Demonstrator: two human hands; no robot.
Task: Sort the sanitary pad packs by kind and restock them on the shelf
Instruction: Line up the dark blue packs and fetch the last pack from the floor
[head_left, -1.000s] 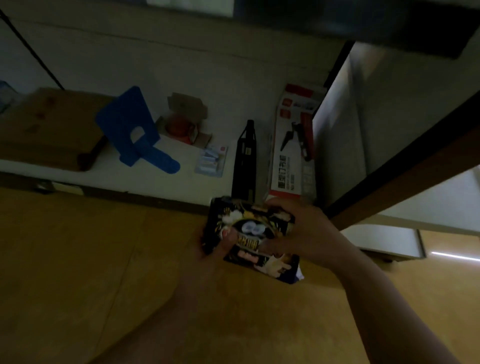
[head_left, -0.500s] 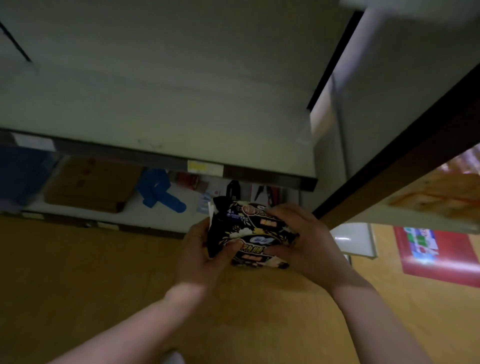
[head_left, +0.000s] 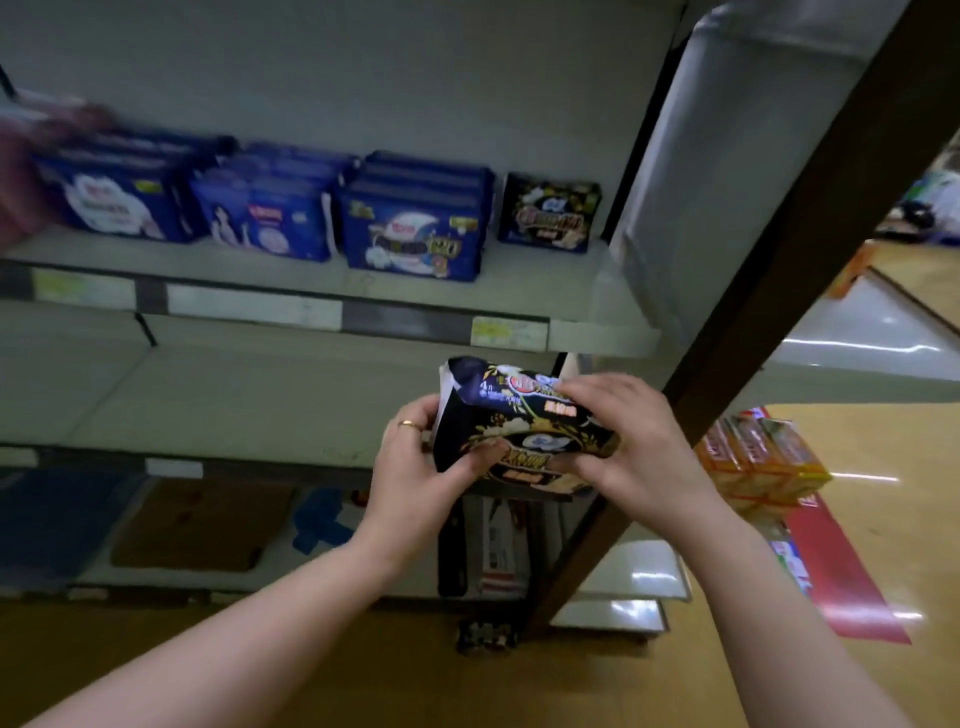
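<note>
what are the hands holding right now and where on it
One black pad pack: the left hand grips its left end, and the right hand grips its right end.

At four o'clock we see small orange boxes (head_left: 763, 457) by a flat red mat (head_left: 852, 587). At eight o'clock, a brown cardboard sheet (head_left: 202, 525).

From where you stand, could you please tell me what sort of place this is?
Most likely a shop aisle: a shelf with price labels along its front edge, blue packs lined up facing outward, and orange boxes stacked nearby.
</note>
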